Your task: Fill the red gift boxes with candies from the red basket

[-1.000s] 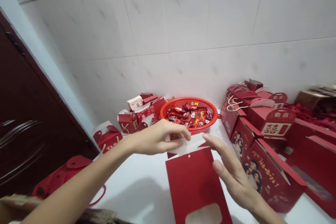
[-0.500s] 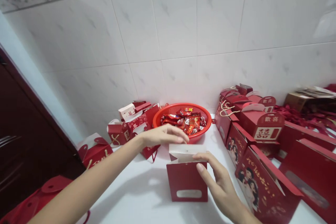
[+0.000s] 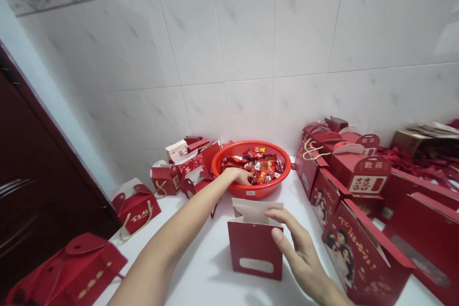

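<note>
My right fingers [image 3: 286, 218] loosely held the upper right edge of the open-topped red box [image 3: 254, 245], which stood upright on the white surface [image 3: 201, 258] just left of them. Farther off, my left fingers [image 3: 245, 178] were down in the red basket [image 3: 268, 190], wrapped sweets [image 3: 265, 172] close around them; with their tips hidden, I couldn't tell whether they had closed on any.

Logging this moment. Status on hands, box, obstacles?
Left hand in red basket, grip hidden. Right hand at upright box, top open. Other boxes close on right.
</note>
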A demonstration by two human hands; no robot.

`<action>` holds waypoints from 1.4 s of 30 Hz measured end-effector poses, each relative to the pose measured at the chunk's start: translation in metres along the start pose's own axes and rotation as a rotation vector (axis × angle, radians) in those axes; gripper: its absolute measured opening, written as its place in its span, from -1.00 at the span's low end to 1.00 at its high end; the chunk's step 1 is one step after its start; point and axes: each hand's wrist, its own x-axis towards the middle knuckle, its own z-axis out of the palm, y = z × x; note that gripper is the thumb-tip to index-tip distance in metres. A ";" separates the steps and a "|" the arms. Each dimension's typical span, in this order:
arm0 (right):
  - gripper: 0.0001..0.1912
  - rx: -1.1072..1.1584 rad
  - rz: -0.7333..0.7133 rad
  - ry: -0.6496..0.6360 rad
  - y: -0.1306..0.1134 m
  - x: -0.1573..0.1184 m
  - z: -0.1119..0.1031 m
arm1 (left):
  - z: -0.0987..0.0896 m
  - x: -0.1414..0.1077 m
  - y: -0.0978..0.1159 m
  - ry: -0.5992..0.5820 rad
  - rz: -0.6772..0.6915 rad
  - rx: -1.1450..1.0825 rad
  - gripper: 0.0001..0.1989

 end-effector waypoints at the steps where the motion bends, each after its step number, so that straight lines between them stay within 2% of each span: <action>1: -0.78 0.014 0.001 0.005 -0.001 0.000 0.000 | 0.003 0.004 -0.002 0.016 -0.001 -0.005 -0.57; 4: -0.78 0.033 0.008 0.007 -0.003 0.001 -0.001 | 0.010 0.008 -0.010 0.080 0.005 -0.039 -0.68; 8: -0.77 0.009 0.008 -0.012 -0.004 0.001 -0.002 | 0.009 0.004 -0.022 0.173 0.050 -0.127 -0.79; 14: -0.77 -0.025 -0.011 -0.006 -0.004 0.000 -0.002 | 0.001 -0.016 -0.038 0.353 0.150 -0.366 -0.67; 17: -0.77 -0.038 -0.017 -0.010 -0.004 0.000 -0.002 | 0.003 -0.025 -0.042 0.431 0.200 -0.645 -0.60; 20: -0.77 -0.047 -0.024 -0.004 -0.003 0.000 -0.003 | 0.008 -0.028 -0.044 0.407 0.194 -1.013 -0.47; 23: -0.77 -0.056 -0.030 -0.005 -0.002 0.000 -0.003 | 0.013 -0.027 -0.046 0.403 0.194 -1.187 -0.40; 29: -0.76 -0.081 -0.006 -0.008 -0.001 0.000 -0.005 | 0.016 -0.022 -0.050 0.409 0.175 -1.219 -0.27; 34: -0.75 -0.090 -0.012 -0.013 -0.001 0.000 -0.005 | 0.015 -0.022 -0.049 0.500 0.132 -1.159 -0.14; 39: -0.75 -0.086 0.012 -0.021 -0.002 0.001 -0.005 | 0.013 -0.022 -0.048 0.391 0.146 -1.263 -0.25; 42: -0.74 -0.079 0.006 -0.021 -0.002 0.000 -0.005 | 0.010 -0.022 -0.046 0.413 0.108 -1.342 -0.43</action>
